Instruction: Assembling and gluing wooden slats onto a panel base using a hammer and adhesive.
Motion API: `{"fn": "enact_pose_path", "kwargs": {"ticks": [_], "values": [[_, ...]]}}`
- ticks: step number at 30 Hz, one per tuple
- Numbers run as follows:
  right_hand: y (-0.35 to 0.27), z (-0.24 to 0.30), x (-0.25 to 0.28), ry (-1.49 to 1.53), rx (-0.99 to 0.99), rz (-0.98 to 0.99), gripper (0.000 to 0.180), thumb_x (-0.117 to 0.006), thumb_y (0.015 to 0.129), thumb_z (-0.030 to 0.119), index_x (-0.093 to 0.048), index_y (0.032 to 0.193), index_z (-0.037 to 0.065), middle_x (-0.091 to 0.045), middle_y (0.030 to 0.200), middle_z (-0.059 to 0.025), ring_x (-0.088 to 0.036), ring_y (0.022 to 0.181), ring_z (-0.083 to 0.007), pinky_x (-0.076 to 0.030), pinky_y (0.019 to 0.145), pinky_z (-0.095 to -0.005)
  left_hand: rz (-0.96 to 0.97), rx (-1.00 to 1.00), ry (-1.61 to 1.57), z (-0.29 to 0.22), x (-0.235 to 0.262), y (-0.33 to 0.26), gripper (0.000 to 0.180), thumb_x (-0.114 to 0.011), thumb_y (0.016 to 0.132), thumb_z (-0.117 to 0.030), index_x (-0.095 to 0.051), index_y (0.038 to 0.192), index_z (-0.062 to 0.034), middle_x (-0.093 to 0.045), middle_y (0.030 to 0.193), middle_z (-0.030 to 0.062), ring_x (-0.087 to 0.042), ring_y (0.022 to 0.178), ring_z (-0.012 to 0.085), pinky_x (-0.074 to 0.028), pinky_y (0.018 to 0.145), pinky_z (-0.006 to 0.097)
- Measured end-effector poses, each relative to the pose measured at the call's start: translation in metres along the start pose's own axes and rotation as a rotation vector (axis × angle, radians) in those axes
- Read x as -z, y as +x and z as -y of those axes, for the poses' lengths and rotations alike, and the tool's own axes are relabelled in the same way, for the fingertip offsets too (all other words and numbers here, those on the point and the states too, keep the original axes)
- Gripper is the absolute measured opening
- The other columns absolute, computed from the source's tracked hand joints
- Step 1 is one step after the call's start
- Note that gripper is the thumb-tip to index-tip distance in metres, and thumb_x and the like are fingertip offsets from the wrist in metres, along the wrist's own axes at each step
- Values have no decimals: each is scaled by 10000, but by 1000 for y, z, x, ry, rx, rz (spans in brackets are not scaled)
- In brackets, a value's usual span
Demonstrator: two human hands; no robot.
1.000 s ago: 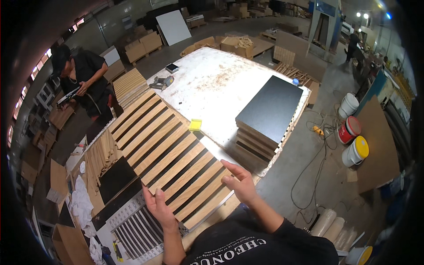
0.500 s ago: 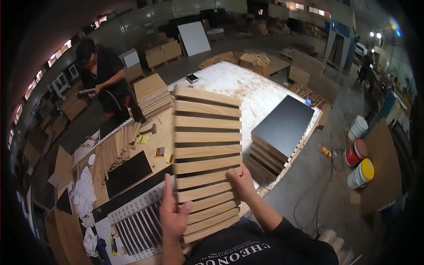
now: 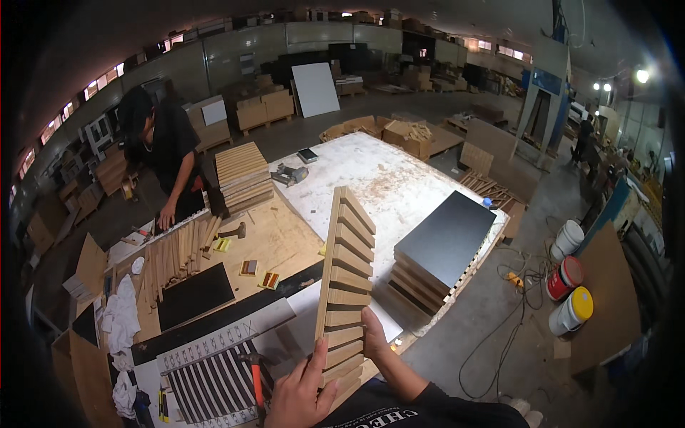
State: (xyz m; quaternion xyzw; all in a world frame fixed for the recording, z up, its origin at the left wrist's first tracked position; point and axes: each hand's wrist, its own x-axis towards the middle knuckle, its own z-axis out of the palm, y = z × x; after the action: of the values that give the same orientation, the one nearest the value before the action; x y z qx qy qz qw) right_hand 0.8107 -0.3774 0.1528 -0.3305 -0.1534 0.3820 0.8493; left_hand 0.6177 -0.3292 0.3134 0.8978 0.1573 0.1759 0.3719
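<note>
Both my hands hold a light wooden slatted panel (image 3: pixel 325 285), tilted on edge so its long side rail faces me and its slats fan off to the right. My left hand (image 3: pixel 301 396) grips the near lower end of the rail. On the slat side, my right hand (image 3: pixel 378 341) holds the panel from the right, with some fingers hidden behind it. Beside my left hand lies a red-handled hammer (image 3: pixel 257 378), on a white slotted template with dark strips (image 3: pixel 214 374).
Dark-topped boards (image 3: pixel 449 242) are stacked right on a white worktable (image 3: pixel 407 167). Slatted panels (image 3: pixel 244 171) stand stacked far left near a nail gun (image 3: pixel 290 174). Across the bench, a co-worker's hand (image 3: pixel 168 214) touches it near loose wood strips (image 3: pixel 182 253). Buckets (image 3: pixel 571 314) and cables lie right.
The slatted panel has turned from facing me to nearly edge-on and moved lower, both my hands still on it. The co-worker has bent and lowered a hand to the bench.
</note>
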Motion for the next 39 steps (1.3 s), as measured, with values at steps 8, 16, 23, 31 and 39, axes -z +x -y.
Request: {"fn": "enact_pose_path", "kwargs": {"ticks": [8, 16, 23, 31, 39], "values": [[-6, 8, 7, 2, 73, 66, 609, -558, 874, 443, -380, 1291, 37, -513, 1226, -92, -517, 1086, -188, -426, 922, -332, 40, -82, 310, 10, -10, -6, 727, -620, 814, -235, -256, 1425, -86, -511, 1236, 211, -607, 902, 332, -471, 751, 395], [-22, 37, 21, -330, 129, -59, 558, -666, 839, 294, -417, 1265, 34, -559, 1114, -39, -511, 1005, -109, -418, 882, -266, 34, 8, -376, 4, -7, 37, 795, -592, 739, -58, -174, 1408, 34, -527, 1219, 233, -565, 1080, 293, -434, 920, 367], [-29, 139, 16, -361, 473, -343, 627, -609, 883, 206, -265, 1378, 34, -473, 1245, -77, -448, 1120, -141, -362, 965, -292, 127, -239, -195, 24, -44, 76, 740, -622, 846, -202, -203, 1434, -42, -460, 1311, 209, -581, 989, 238, -448, 866, 340], [13, 212, 127, -380, 491, -368, 779, -542, 884, 186, -25, 1435, -3, -289, 1411, -174, -297, 1286, -240, -240, 1060, -368, 141, -123, -910, 20, -145, 264, 392, -516, 874, -93, -481, 1233, 59, -611, 1017, 92, -563, 896, 128, -437, 826, 250], [66, 203, 207, -895, 574, -755, 817, -431, 902, 404, 10, 1419, -50, 21, 1488, -257, 26, 1387, -366, -21, 1118, -387, -118, -323, -42, 76, -246, 321, 431, -468, 902, -175, -452, 1275, 40, -468, 1220, 224, -470, 1103, 328, -361, 961, 363]]}}
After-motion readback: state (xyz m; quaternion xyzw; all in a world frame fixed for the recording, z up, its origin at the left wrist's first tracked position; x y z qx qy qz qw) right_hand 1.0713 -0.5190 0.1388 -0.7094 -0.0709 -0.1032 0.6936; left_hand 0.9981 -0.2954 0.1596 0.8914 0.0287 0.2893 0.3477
